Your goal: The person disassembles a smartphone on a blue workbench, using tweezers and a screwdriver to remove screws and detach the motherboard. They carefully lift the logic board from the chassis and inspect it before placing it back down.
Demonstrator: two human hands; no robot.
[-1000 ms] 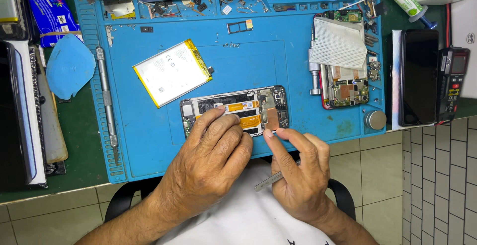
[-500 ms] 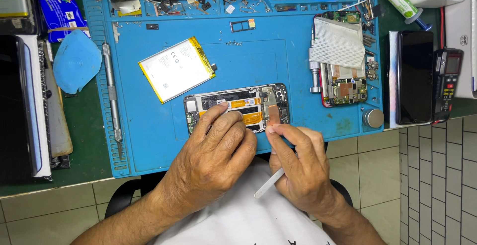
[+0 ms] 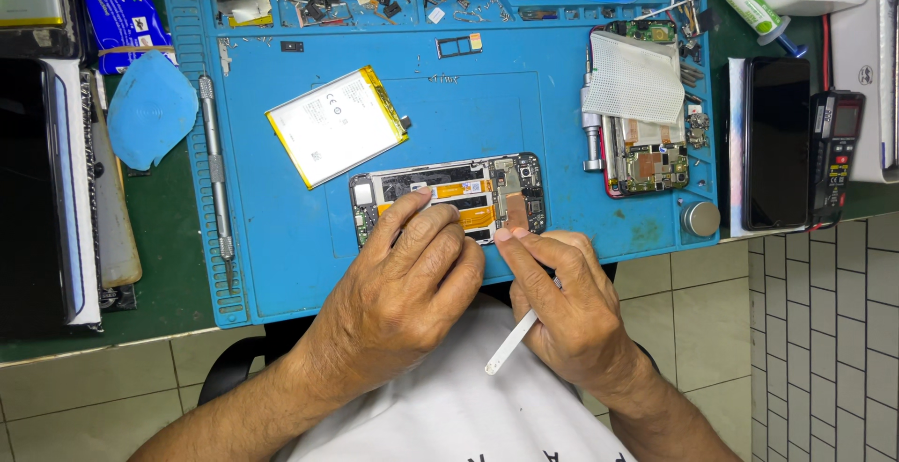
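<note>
Since the earlier frames the left hand [image 3: 412, 265] has slid a little further over the opened phone [image 3: 448, 197], its fingertips now pressing on the orange flex strip near the middle of the board, and the right hand [image 3: 562, 298] has drawn in beside it, fingertips at the phone's lower edge. The white plastic tool [image 3: 511, 342] now angles down toward 7 o'clock from the right hand, which is clenched around it; the left hand lies flat and grasps nothing.

The phone lies lengthwise at the near middle of the blue work mat [image 3: 281, 265] on the bench. At 10 o'clock from it, apart, lies a white and yellow battery [image 3: 335, 125]. At 9 o'clock a long metal screwdriver [image 3: 215, 181] lies along the mat's left edge. At 2 o'clock sits a second stripped phone board [image 3: 646, 158] with a white mesh cloth [image 3: 637, 76] over its upper part, and a small round metal cap [image 3: 700, 219] at 3 o'clock. Beyond the mat's right edge rest a dark phone [image 3: 777, 144] and a multimeter [image 3: 836, 153]. The left hand covers the phone's lower left part.
</note>
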